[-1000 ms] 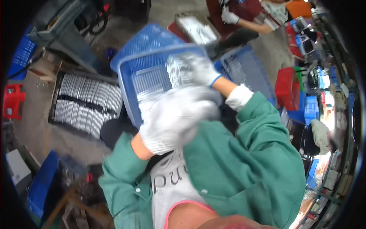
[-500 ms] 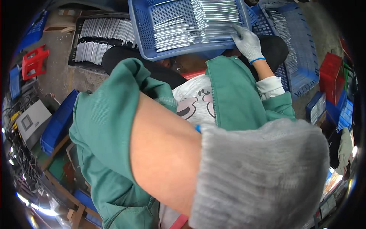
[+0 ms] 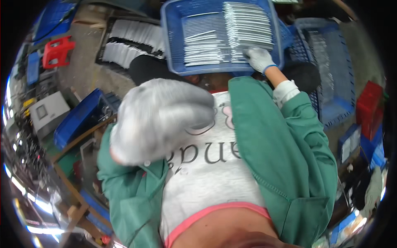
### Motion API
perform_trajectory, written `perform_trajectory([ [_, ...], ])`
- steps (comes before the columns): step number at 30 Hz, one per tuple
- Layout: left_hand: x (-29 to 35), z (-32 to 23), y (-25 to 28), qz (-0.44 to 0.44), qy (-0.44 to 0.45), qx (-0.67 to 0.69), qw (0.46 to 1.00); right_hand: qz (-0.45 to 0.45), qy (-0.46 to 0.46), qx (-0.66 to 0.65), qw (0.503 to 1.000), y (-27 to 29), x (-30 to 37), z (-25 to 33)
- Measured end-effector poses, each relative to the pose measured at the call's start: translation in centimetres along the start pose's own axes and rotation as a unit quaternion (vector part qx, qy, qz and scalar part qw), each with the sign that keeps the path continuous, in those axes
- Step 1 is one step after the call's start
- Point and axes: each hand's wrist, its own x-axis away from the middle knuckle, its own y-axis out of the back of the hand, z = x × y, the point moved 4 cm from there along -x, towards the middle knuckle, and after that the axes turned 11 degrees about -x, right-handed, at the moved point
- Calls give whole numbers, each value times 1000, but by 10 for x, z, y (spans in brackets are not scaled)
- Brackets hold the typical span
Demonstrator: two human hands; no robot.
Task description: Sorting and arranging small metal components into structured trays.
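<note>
My right hand (image 3: 260, 60), in a pale knit glove with a blue cuff edge, is at the front right of a blue plastic basket (image 3: 167, 37). Its fingers are closed and bent down onto the near end of a stack of thin silver metal rods (image 3: 248, 29); the fingertips are partly hidden. A second, lower pile of rods (image 3: 202, 51) lies in the left half of the basket. My left hand (image 3: 161, 118), gloved in grey-white, is raised close before my chest, smeared by motion. Nothing shows in it, but its fingers cannot be made out clearly.
Left of the basket, a black crate (image 3: 101, 53) holds two rows of silver pieces. A larger blue crate (image 3: 337, 91) with more pieces stands to the right. Farther left are a red stool (image 3: 58, 51) and a tilted blue bin (image 3: 78, 120). A red box (image 3: 369, 103) is far right.
My left hand has swung from close to the camera at lower right, leftward and down before my chest. My right hand has shifted slightly toward me along the rods, and the view has tilted.
</note>
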Motion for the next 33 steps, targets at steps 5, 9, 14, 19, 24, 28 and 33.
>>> perform_trajectory([
  [5,41,61,-52,-7,303,217,928,17,-20,-34,999,-14,12,-37],
  [9,30,83,-75,36,374,243,894,129,-75,5,989,-3,9,-29],
  [14,-46,123,-128,107,238,100,960,79,-21,-113,990,16,-1,-13],
  [19,-134,166,-230,109,82,-115,984,74,-38,-169,982,22,24,2],
  [24,-170,181,-303,44,43,-211,976,78,-40,-155,984,23,37,-4],
  [28,-178,178,-321,18,43,-279,959,13,-8,-54,998,35,63,1],
  [33,-180,181,-346,128,72,-321,936,-122,-78,1,989,56,114,17],
])
